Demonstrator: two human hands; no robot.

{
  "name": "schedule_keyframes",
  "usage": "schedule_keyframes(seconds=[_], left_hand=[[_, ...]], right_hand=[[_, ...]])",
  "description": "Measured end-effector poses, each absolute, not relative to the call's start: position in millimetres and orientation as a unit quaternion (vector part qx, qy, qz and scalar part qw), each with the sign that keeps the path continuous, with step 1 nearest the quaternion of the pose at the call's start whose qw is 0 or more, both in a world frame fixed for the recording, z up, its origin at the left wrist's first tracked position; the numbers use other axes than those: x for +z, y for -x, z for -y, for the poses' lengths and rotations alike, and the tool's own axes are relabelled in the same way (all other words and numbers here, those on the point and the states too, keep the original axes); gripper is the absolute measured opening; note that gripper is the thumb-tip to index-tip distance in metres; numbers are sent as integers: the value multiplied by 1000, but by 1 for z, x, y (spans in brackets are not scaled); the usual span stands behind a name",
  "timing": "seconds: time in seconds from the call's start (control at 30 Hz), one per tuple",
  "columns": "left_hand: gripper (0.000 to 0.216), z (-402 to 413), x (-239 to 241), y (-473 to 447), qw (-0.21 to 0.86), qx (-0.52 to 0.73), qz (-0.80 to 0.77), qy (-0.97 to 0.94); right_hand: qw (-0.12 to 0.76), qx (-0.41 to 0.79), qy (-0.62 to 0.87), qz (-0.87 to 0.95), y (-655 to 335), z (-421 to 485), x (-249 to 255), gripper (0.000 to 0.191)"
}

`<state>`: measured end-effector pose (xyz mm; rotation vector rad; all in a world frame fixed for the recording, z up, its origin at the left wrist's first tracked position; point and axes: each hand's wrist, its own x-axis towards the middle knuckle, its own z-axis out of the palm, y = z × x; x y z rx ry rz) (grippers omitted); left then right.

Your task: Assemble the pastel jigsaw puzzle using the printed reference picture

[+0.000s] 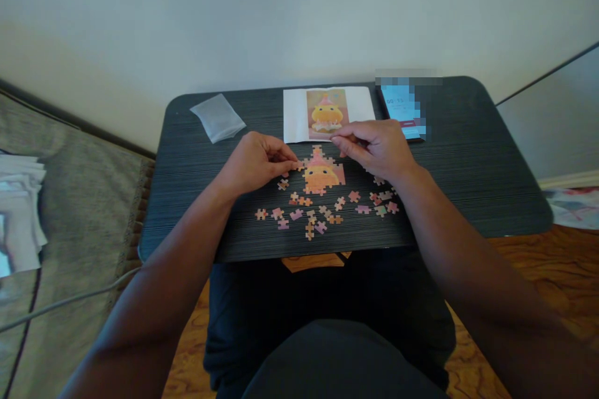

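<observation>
A partly joined jigsaw puzzle (322, 176), showing a yellow figure with a pink pointed hat, lies near the middle of the dark table. My left hand (257, 162) is closed in a pinch on a small puzzle piece (300, 166) at the puzzle's left edge. Over the puzzle's upper right, my right hand (381, 148) has its fingers drawn together; what they hold, if anything, is hidden. Its fingertips are just at the lower edge of the reference picture (326, 114). Several loose puzzle pieces (296, 214) are scattered on the near side of the puzzle, some partly behind my right wrist.
On the table (472, 156), a clear plastic bag (218, 117) lies at the back left and a lit phone (401, 109) at the back right. A wall (299, 19) rises behind. Papers (19, 206) rest on a cloth-covered seat (88, 199) to the left.
</observation>
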<state>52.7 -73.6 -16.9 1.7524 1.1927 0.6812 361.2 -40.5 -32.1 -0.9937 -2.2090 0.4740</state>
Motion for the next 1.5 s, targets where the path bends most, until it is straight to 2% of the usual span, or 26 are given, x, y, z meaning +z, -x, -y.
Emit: schedule_keyframes(seconds=[0.5, 0.83, 1.5], left_hand=[[18, 82, -12, -65, 439, 276, -531, -670], [19, 83, -11, -64, 419, 263, -530, -689], [15, 80, -15, -61, 391, 230, -521, -723]], right_hand=[[345, 174, 372, 844, -362, 40, -33, 30], [285, 215, 287, 889, -351, 46, -28, 24], [281, 206, 305, 886, -352, 45, -30, 26]])
